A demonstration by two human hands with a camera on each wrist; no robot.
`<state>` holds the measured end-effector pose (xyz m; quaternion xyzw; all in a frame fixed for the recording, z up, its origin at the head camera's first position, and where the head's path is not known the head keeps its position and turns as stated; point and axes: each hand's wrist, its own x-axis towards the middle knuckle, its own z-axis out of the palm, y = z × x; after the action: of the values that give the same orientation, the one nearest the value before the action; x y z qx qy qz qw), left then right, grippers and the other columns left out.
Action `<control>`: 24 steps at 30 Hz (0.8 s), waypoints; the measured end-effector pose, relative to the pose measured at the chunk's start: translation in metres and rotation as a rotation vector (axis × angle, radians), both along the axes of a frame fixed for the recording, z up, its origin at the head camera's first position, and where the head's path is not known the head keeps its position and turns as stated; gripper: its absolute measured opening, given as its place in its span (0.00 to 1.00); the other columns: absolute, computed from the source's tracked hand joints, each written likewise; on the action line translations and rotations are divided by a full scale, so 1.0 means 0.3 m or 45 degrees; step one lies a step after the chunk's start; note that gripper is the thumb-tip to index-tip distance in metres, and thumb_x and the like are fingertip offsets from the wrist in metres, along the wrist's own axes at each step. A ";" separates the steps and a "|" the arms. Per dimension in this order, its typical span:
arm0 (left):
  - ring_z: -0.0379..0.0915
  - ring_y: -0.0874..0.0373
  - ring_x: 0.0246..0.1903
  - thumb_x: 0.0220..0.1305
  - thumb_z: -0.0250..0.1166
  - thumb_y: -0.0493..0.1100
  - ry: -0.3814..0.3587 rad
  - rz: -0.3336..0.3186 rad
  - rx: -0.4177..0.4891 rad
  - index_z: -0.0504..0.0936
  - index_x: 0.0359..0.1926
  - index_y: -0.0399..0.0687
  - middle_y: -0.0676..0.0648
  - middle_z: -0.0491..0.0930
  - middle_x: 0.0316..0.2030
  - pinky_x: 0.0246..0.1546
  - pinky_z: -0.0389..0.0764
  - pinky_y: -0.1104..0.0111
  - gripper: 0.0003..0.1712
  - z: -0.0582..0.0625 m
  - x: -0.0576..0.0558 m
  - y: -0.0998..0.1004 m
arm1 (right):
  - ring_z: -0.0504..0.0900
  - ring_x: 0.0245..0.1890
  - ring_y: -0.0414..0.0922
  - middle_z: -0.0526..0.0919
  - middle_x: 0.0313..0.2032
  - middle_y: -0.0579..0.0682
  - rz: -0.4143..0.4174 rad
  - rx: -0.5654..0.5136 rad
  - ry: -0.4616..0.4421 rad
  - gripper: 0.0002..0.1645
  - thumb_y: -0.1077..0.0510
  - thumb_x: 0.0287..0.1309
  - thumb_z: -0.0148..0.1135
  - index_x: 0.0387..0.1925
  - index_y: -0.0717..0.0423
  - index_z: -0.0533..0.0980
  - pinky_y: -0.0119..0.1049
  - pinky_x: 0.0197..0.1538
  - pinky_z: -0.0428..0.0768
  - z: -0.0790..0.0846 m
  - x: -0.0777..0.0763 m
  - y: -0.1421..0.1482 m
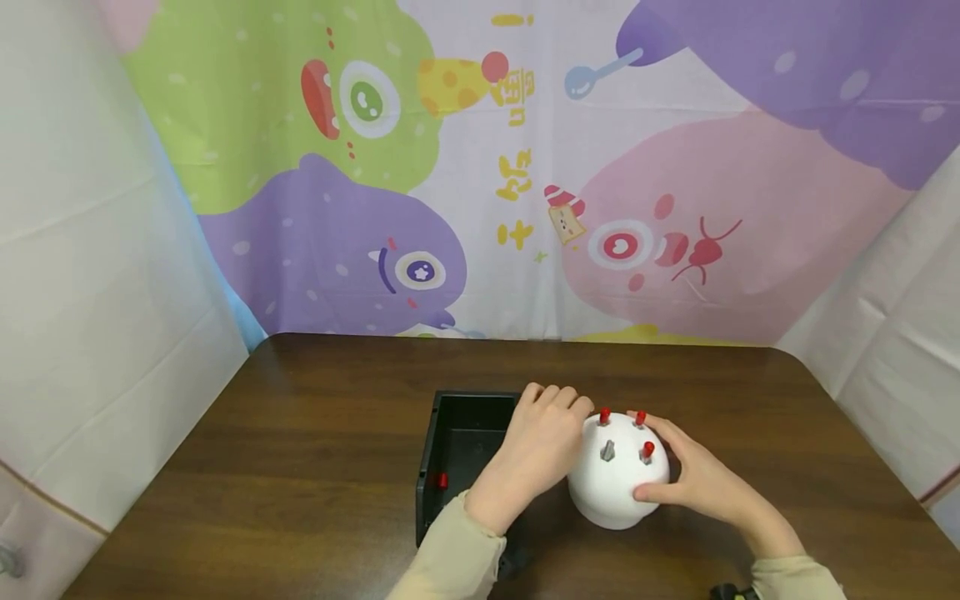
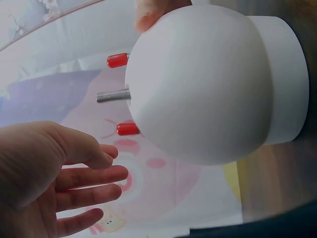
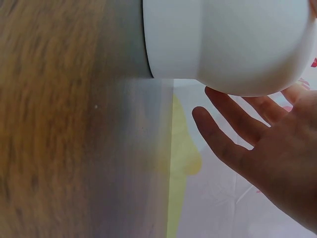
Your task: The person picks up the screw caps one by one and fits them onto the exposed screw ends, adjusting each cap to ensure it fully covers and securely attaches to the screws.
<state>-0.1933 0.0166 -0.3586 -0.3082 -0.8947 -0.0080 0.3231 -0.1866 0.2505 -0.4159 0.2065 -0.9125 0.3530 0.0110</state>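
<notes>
A white ball-shaped body (image 1: 611,492) with a narrower base stands on the table. Three red caps (image 1: 648,451) sit on posts on its top, and one threaded metal post (image 2: 113,95) is bare. My right hand (image 1: 701,479) holds the ball from the right, its thumb on the near side and fingers around the far side. Between the tray and the ball is my left hand (image 1: 543,433). The left wrist view shows its fingers loosely extended, apart from the posts, with nothing visible between them.
A black tray (image 1: 425,492) lies left of the ball, partly hidden by my left arm. Inside it, a loose red cap (image 1: 442,480) lies near the left wall. The brown wooden table (image 1: 322,467) meets a printed cloth backdrop (image 1: 510,292) at its far edge.
</notes>
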 end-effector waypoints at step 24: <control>0.74 0.60 0.30 0.50 0.66 0.40 -0.073 0.049 0.027 0.81 0.35 0.54 0.54 0.80 0.31 0.38 0.69 0.66 0.09 -0.061 0.021 -0.203 | 0.68 0.54 0.50 0.66 0.59 0.52 0.021 -0.018 0.036 0.53 0.45 0.36 0.73 0.64 0.48 0.57 0.54 0.51 0.69 0.009 0.005 -0.007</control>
<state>-0.1870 -0.0442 -0.3771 -0.2871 -0.9093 -0.0199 0.3007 -0.1851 0.2486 -0.4132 0.2189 -0.9080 0.3567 0.0223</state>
